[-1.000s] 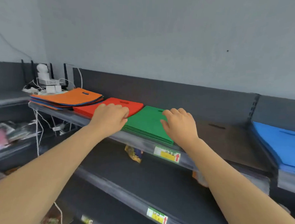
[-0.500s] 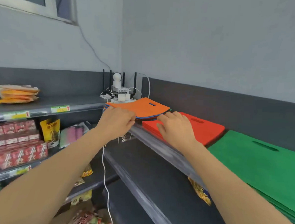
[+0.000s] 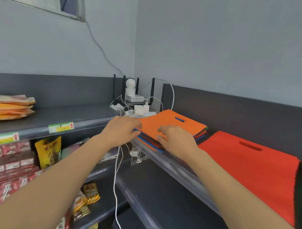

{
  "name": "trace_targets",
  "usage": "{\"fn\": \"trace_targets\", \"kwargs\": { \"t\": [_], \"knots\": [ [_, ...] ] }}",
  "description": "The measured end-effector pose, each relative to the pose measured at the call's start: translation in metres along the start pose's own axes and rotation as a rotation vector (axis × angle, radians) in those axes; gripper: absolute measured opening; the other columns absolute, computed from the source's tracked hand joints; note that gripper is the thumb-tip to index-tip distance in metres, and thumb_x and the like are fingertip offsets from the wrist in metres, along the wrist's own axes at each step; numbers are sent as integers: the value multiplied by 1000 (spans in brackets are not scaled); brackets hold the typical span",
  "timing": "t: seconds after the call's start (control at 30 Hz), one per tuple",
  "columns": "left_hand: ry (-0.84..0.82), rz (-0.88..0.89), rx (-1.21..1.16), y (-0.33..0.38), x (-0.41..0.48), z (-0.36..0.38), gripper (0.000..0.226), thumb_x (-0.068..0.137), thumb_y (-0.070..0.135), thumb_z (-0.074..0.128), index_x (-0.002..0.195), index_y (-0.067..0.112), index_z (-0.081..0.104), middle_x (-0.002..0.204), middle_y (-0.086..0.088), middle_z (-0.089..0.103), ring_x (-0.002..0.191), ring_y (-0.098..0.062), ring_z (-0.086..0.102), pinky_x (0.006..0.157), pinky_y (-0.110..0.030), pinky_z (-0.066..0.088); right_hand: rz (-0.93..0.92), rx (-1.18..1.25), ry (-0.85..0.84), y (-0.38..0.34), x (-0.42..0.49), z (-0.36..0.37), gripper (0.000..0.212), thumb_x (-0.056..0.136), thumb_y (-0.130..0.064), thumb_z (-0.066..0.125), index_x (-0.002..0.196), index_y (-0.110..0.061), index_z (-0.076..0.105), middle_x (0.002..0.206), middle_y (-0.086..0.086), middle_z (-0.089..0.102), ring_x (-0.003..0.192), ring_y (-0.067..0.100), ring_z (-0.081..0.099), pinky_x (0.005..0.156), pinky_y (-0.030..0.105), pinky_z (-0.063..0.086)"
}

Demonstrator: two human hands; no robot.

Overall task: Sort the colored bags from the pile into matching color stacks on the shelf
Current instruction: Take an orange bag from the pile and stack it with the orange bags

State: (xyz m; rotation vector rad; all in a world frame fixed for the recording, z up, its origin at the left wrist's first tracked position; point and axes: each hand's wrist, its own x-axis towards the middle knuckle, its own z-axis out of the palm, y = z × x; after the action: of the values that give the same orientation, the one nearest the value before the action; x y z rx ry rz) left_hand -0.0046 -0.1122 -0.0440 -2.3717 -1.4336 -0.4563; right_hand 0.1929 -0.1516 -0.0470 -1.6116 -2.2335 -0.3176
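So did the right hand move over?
Yes. The right hand went left along the shelf, off the red stack and onto the mixed pile.

A white security camera [image 3: 130, 83] is sitting among black router antennas [image 3: 114, 88] in the corner. A white cable [image 3: 116, 173] is hanging below them. A yellow snack bag [image 3: 48, 151] and stacked orange packets [image 3: 10, 108] are sitting at left.

On the shelf [image 3: 179, 170] the mixed pile [image 3: 172, 124], with an orange bag on top, lies left of the red stack [image 3: 248, 168]. The left grip [image 3: 121, 131] touches the left corner of the pile, the right grip [image 3: 176, 141] rests bent fingers on its near edge
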Motion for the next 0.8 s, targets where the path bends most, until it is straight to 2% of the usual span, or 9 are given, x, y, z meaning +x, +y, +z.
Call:
{"fn": "trace_targets", "kwargs": {
  "t": [0.1,0.2,0.33,0.47,0.6,0.67,0.7,0.73,0.8],
  "knots": [
    [-68,114,-101,-27,36,23,31,97,29,43,126,27,55,129,7,57,120,-14,49,98,-34,39,95,33,-97,-5,29,16,41,97,-43,43,132,-24,51,129,2,58,119,24,52,90,37,45],
    [-211,223,-246,-45,65,43,36,99,31,43,134,27,50,138,7,50,128,-12,44,105,-31,35,174,26,-289,-10,51,29,51,91,-49,50,134,-22,50,133,3,56,121,26,50,95,38,45],
    [-412,338,-442,-60,83,60,35,98,26,48,132,23,54,135,7,54,124,-12,47,100,-22,34,236,-16,-394,-11,63,32,45,92,-41,53,132,-21,53,129,3,58,116,25,53,93,34,45],
    [-407,345,-433,-66,95,63,33,94,33,53,126,29,58,128,13,58,107,-3,48,85,-19,33,292,90,-471,-10,67,21,39,93,-36,54,128,-19,57,125,-1,60,115,21,54,92,30,43],
    [-396,341,-405,-69,97,63,34,90,40,57,124,37,57,125,19,57,105,0,47,86,-22,37,330,140,-457,-8,70,18,32,94,-32,52,123,-20,61,120,-4,61,111,16,54,96,29,41],
    [-381,334,-382,-69,97,66,38,88,43,59,126,40,55,127,21,56,116,-4,49,93,-25,40,323,125,-411,-5,70,22,19,95,-22,47,94,-19,66,91,-4,61,87,16,52,81,30,39],
    [-378,327,-372,-69,97,67,40,88,44,59,127,40,54,128,21,55,119,-5,48,94,-26,40,329,112,-391,-5,70,24,22,95,-18,46,80,-19,61,80,-4,56,79,18,49,76,31,38],
    [-379,319,-362,-68,96,67,42,87,45,60,128,40,53,129,21,55,120,-6,48,94,-26,40,335,101,-377,-5,70,25,23,95,-17,46,77,-18,60,77,-3,55,77,20,49,73,31,38],
    [-382,309,-347,-66,95,67,42,86,45,61,127,41,53,127,21,55,118,-6,48,92,-26,40,329,90,-367,-4,68,26,17,94,-22,50,95,-15,65,87,-1,60,85,21,53,74,31,41]
  ]
}}
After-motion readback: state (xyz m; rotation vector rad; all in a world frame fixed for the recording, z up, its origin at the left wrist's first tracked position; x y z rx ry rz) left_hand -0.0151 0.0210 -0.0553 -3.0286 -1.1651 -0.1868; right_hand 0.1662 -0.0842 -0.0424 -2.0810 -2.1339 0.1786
